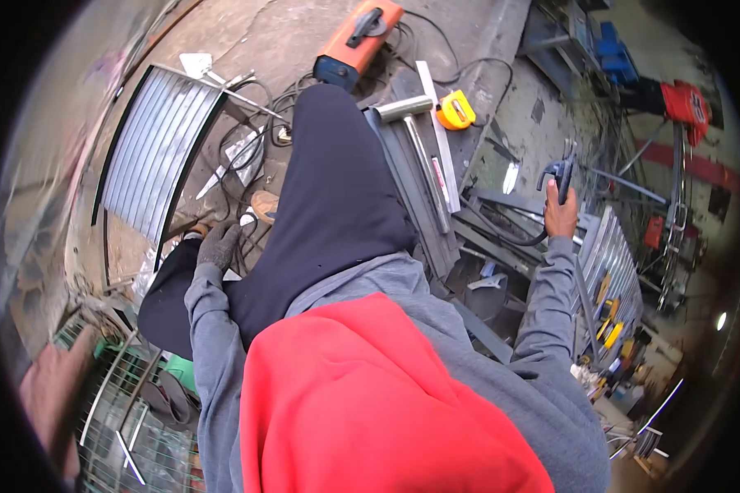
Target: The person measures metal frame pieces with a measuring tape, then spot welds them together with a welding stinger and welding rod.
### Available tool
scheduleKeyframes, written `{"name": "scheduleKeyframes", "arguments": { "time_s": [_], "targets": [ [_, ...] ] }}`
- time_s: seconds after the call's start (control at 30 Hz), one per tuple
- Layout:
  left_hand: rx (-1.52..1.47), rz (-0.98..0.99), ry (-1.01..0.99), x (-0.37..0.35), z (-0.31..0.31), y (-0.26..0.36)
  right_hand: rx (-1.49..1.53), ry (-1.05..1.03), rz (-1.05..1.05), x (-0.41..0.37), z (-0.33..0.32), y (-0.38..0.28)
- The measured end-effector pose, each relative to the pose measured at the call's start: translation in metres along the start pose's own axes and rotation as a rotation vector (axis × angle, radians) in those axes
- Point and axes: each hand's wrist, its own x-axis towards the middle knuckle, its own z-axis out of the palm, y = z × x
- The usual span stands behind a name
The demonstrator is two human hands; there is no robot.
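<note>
My right hand [561, 215] is closed around the handle of a black welding electrode holder [561, 172], held out to the right over metal stock. A thick black cable [514, 237] curves away from it. My left hand [218, 245], in a dark grey glove, rests low beside my leg near the shoe, its fingers stretched out and nothing seen in them. Left of my knee stands a ribbed metal panel [156, 152] in a dark frame. By my other knee lie a hammer [404, 108] and a yellow tape measure [456, 110] on grey steel bars [411, 189].
An orange welding machine [360, 37] sits ahead with cables around it. A green wire grid [111, 411] lies at lower left, near another person's blurred limb [53, 394]. Steel frames and a second ribbed panel [612, 263] crowd the right side, with tools [608, 316] beside them.
</note>
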Motion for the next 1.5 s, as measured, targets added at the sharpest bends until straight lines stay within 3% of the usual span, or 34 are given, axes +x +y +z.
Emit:
{"name": "scheduleKeyframes", "arguments": {
  "time_s": [0.2,0.27,0.3,0.33,0.37,0.4,0.57,0.67,0.73,0.83,0.93,1.2,1.5],
  "targets": [
    [-0.065,-0.044,-0.096,-0.007,-0.001,0.013,0.156,-0.085,-0.085,-0.013,0.004,0.008],
    [0.460,0.615,-0.037,0.035,0.018,-0.109,0.230,-0.055,-0.150,-0.013,0.006,-0.001],
    [0.116,0.270,-0.163,0.026,0.015,-0.071,0.341,-0.096,-0.141,-0.010,0.009,0.005],
    [-0.231,-0.083,-0.158,0.016,0.010,-0.033,0.303,-0.116,-0.111,-0.005,0.009,0.004],
    [-0.130,-0.102,-0.137,0.019,0.008,-0.032,0.332,-0.129,-0.099,-0.006,0.005,-0.002],
    [0.039,0.083,-0.183,0.018,0.001,-0.027,0.373,-0.162,-0.101,-0.003,0.009,-0.010],
    [0.027,-0.052,-0.110,-0.002,-0.004,0.013,0.425,-0.254,-0.252,0.002,0.034,-0.065],
    [0.047,-0.092,-0.091,-0.009,-0.006,0.035,0.216,-0.190,-0.593,-0.001,0.054,-0.119],
    [0.051,-0.111,-0.074,-0.014,-0.006,0.040,0.247,-0.252,-0.574,0.001,0.077,-0.156],
    [-0.042,-0.081,-0.063,-0.013,-0.002,0.019,0.118,-0.154,-0.654,0.019,0.131,-0.183],
    [-0.020,-0.102,0.000,-0.025,-0.010,0.041,-0.024,-0.139,-0.631,0.014,0.154,-0.202],
    [-0.033,-0.123,0.013,-0.027,-0.004,0.034,-0.032,-0.181,-0.555,0.003,0.183,-0.195],
    [-0.030,-0.114,0.000,-0.024,-0.002,0.030,0.050,-0.184,-0.633,0.013,0.194,-0.186]
  ]
}}
